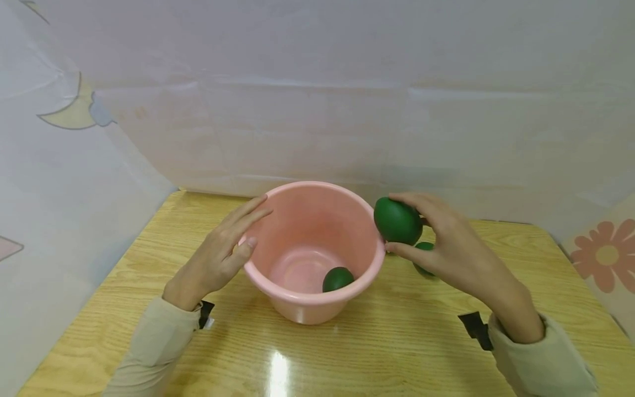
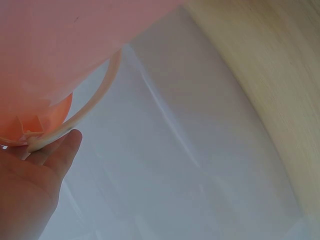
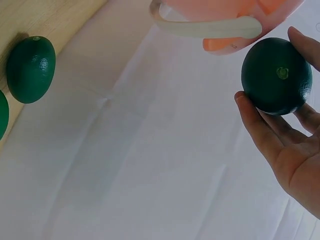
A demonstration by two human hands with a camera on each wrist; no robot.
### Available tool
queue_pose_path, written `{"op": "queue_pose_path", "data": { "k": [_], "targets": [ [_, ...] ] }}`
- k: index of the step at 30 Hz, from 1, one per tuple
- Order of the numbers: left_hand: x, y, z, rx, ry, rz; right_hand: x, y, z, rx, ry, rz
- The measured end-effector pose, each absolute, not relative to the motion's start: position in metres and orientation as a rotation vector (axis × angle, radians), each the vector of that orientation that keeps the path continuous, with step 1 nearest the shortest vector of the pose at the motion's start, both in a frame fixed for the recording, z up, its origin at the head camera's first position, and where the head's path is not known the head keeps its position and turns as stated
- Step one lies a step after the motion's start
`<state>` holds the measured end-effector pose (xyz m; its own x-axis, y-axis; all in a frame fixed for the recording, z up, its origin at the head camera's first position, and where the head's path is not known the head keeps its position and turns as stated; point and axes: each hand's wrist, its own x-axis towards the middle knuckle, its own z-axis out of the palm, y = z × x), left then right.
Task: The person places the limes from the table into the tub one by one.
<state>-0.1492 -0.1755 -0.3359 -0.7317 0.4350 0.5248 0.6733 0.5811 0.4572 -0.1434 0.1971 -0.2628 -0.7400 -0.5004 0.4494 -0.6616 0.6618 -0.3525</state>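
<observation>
One green fruit (image 1: 397,220) in the grip, right of centre in the head view, at the right rim of the pink bucket (image 1: 324,220). Can't tell if it touches the rim. Right hand (image 1: 448,245) has it pinched: thumb on the near side, fingers on the far side, palm to the right.

Key relation: bucket mouth lies directly left of the grip, fruit on the bucket side of the fingertips. Right wrist view gets the stem scar nearly face on, so I'd judge the long axis points roughly at that camera.

Right hand is the nearer one to the fruit. Left hand (image 1: 220,248) is across the mouth at the left rim, fingers fairly straight, a bit spread, no fruit in it. In the left wrist view its fingers are at the lower end of the handle (image 2: 95,97).

Second fruit (image 1: 338,279) sits inside the bucket, low, near right. Two more at the left edge of the right wrist view: a whole fruit (image 3: 31,70) and a cut-off fruit (image 3: 2,115).

Wooden table (image 1: 387,353) underneath, pale sheet (image 1: 317,132) behind, flower print (image 1: 606,255) at far right.
</observation>
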Motion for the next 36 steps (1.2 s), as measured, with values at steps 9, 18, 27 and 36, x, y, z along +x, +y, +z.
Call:
{"op": "queue_pose_path", "data": {
  "k": [9,18,27,36],
  "targets": [
    [-0.149,-0.175,-0.335,-0.903,-2.460,-0.933,-0.143,0.191,-0.260,0.951,-2.536,0.760],
    [-0.148,-0.175,-0.336,-0.881,-2.463,-0.943,-0.143,0.182,-0.259,0.966,-2.538,0.774],
    [-0.148,-0.175,-0.335,-0.898,-2.461,-0.926,-0.145,0.174,-0.258,1.011,-2.538,0.799],
    [-0.149,-0.175,-0.336,-0.895,-2.459,-0.933,-0.148,0.167,-0.260,1.023,-2.546,0.843]
  ]
}}
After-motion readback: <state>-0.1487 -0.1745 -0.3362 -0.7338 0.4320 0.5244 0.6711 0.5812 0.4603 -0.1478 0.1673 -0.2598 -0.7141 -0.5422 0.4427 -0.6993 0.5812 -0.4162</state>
